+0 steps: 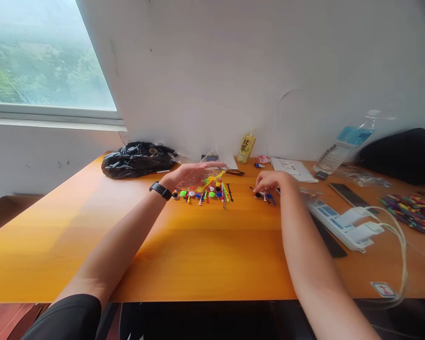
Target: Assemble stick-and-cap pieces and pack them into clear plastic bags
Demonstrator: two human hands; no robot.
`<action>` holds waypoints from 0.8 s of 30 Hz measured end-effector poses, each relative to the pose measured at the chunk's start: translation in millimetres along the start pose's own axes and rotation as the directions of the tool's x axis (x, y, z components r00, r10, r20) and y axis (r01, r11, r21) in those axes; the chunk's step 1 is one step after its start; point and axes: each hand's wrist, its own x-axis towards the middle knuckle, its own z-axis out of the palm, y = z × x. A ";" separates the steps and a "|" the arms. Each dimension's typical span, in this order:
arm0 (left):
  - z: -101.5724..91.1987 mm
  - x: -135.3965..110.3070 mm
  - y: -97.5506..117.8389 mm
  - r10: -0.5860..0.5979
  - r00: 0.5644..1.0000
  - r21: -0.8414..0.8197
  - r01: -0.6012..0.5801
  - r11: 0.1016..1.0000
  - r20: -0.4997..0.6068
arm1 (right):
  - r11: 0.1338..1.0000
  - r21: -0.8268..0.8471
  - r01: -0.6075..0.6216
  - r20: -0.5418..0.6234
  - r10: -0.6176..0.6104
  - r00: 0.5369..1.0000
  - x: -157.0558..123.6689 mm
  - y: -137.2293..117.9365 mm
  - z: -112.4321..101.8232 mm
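Note:
My left hand, with a black watch on its wrist, holds a clear plastic bag above the table, its fingers stretched out along it. Yellow and green plastic pieces show at the bag. Below lies a row of small coloured plastic sticks and round discs. My right hand is bent down with its fingers pinched together over a smaller group of black, white and blue pieces. What lies between those fingertips is too small to make out.
Behind the hands are a black plastic bag, a yellow drink bottle and white papers. On the right are a leaning water bottle, a phone, a power strip with cables, and a multicoloured pile.

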 end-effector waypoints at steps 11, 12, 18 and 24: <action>2.8 -0.8 1.4 -0.021 1.000 0.007 0.021 1.000 -0.001 | 0.895 0.350 0.276 -0.252 -0.194 0.948 -27.8 -35.7 -9.9; 3.0 -0.8 1.4 -0.023 1.000 0.008 0.023 1.000 -0.002 | 0.852 0.413 0.322 -0.290 -0.213 0.933 -34.8 -41.7 -12.6; 2.9 -0.8 0.6 -0.031 0.999 0.036 0.031 0.999 -0.009 | 0.741 0.289 0.605 -0.575 -0.371 0.729 -80.8 -75.1 -27.0; 6.9 -1.0 1.4 -0.042 0.998 0.078 0.045 0.996 -0.038 | 0.681 0.076 0.728 -0.523 -0.595 0.611 -131.9 -112.5 -23.6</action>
